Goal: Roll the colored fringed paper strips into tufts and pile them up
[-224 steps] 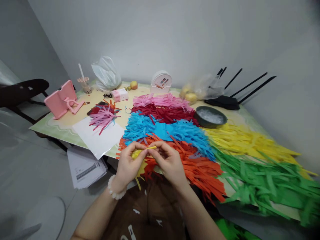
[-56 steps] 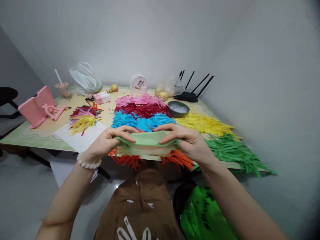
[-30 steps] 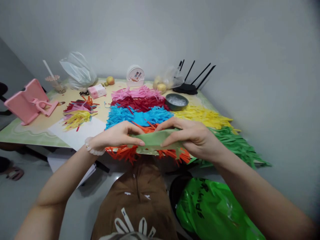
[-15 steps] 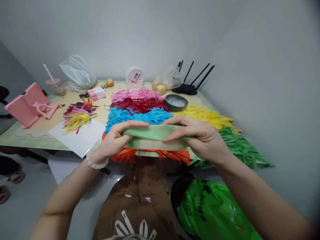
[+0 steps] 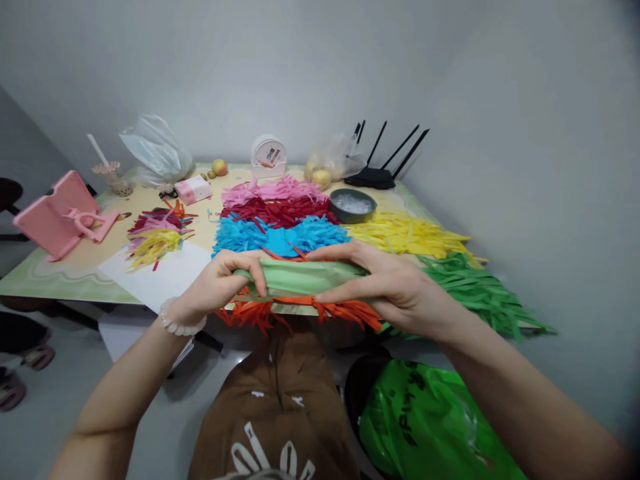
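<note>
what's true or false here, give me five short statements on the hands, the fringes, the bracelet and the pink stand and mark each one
1. The left hand and the right hand both hold the pale green strip. True.
2. The beaded bracelet is on the right wrist. False: the beaded bracelet is on the left wrist.
3. The blue fringe lies between the crimson fringe and the orange fringe. True.
4. The pink stand is at the right end of the table. False: the pink stand is at the left end of the table.
5. The yellow fringe lies to the right of the blue fringe. True.
</note>
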Tool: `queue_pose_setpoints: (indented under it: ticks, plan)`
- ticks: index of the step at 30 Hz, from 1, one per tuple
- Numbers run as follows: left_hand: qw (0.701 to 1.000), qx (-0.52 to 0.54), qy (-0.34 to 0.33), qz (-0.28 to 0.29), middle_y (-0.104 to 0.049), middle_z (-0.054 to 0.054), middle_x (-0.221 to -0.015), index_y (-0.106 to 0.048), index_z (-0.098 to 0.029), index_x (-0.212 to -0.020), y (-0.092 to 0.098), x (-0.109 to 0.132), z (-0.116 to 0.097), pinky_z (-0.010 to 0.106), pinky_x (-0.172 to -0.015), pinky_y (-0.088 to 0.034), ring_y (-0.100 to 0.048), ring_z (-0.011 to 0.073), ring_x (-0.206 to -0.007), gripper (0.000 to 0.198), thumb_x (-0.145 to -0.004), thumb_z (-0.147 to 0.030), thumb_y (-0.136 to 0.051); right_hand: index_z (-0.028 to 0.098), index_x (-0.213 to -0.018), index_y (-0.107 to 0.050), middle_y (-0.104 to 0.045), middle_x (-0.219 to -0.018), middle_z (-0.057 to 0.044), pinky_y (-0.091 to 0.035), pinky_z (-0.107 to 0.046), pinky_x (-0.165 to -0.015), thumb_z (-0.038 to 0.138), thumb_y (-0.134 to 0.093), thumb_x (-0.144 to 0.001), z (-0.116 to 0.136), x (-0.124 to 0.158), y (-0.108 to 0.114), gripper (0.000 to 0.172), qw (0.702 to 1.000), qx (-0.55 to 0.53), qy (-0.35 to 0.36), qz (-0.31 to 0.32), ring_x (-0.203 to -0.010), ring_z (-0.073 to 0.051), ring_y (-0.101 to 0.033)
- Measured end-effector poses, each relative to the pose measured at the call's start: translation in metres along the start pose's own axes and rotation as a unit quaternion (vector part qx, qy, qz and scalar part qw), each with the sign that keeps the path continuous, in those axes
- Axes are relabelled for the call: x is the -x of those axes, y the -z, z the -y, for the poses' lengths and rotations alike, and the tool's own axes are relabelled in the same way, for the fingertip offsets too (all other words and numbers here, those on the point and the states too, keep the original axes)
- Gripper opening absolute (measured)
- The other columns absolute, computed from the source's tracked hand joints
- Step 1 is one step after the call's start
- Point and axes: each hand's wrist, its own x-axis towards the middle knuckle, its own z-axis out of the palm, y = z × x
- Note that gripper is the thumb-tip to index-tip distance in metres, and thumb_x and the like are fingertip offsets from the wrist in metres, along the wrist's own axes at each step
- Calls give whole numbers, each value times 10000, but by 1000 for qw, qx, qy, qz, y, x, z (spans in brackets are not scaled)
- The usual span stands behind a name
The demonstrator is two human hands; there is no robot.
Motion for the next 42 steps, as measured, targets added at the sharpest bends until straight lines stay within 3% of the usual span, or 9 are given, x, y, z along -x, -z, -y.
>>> queue_pose_setpoints:
  ticks: [8, 12, 15, 19, 24, 27, 33, 37, 42]
  plan:
    - [979, -198, -48, 31, -664, 36, -881, -713, -157, -665, 2, 3, -17, 231, -709, -458, -586, 119, -738, 359, -666, 2, -391, 227, -1068, -723, -598, -1301, -113, -463, -399, -976, 222, -608, -860, 5, -7, 4, 237, 985, -58, -70, 148, -1164, -259, -574]
    - [971, -233, -55, 30, -657, 33, -876, -709, -157, -681, -4, 4, -16, 225, -727, -471, -596, 119, -760, 372, -692, 24, -385, 202, -1129, -600, -675, -1028, -80, -505, -298, -761, 471, -557, -923, 6, -14, -6, 342, 960, -204, -180, 65, -904, -203, -640]
    - [968, -239, -71, 30, -659, 31, -889, -701, -157, -684, -6, 5, -15, 223, -755, -481, -604, 119, -784, 375, -714, 39, -383, 192, -1230, -573, -705, -971, -62, -484, -273, -706, 441, -523, -949, 6, -20, -13, 379, 943, -201, -262, 49, -839, -188, -652]
    - [964, -252, -58, 53, -662, 49, -1022, -710, -163, -712, -1, 8, -18, 244, -871, -489, -635, 145, -936, 367, -757, 29, -400, 192, -910, -711, -746, -914, -46, -467, -289, -750, 338, -566, -912, 6, -25, -15, 205, 956, -101, -265, 76, -838, -200, -666]
    - [964, -232, 18, 128, -536, 86, -1432, -589, -226, -1287, 3, 5, -27, 326, -1047, -442, -543, 238, -1270, 430, -861, -169, -595, 195, -983, -697, -759, -1012, -55, -500, -305, -804, 242, -590, -891, 6, -27, -15, 148, 970, -44, -235, 37, -915, -215, -692]
    - [973, -216, 54, 59, -637, 88, -1318, -563, -213, -1309, -2, -4, -22, 302, -963, -479, -609, 236, -1171, 456, -876, -330, -649, 201, -1049, -690, -759, -1064, -61, -518, -312, -828, 198, -597, -892, 7, -27, -17, 183, 978, -28, -206, 31, -967, -222, -702]
    - [976, -197, 94, -11, -680, 5, -726, -664, -157, -723, -8, -16, -9, 223, -641, -443, -595, 148, -699, 252, -862, -366, -634, 192, -996, -719, -773, -988, -60, -501, -293, -751, 191, -630, -881, 7, -27, -9, 145, 974, 7, -225, 33, -880, -216, -707]
    - [978, -181, 99, 5, -631, -7, -681, -659, -155, -722, -3, -14, -12, 211, -610, -411, -544, 130, -660, 295, -888, -392, -597, 186, -787, -697, -737, -774, -28, -451, -265, -623, 252, -634, -880, 5, -28, -5, 130, 970, -8, -238, 39, -704, -185, -664]
    - [979, -182, 95, -10, -600, -2, -692, -652, -147, -770, 0, -12, -13, 208, -574, -371, -497, 119, -635, 312, -915, -407, -557, 186, -904, -712, -767, -912, -52, -498, -286, -714, 231, -624, -876, 3, -27, -11, 102, 974, -22, -225, 24, -812, -207, -697]
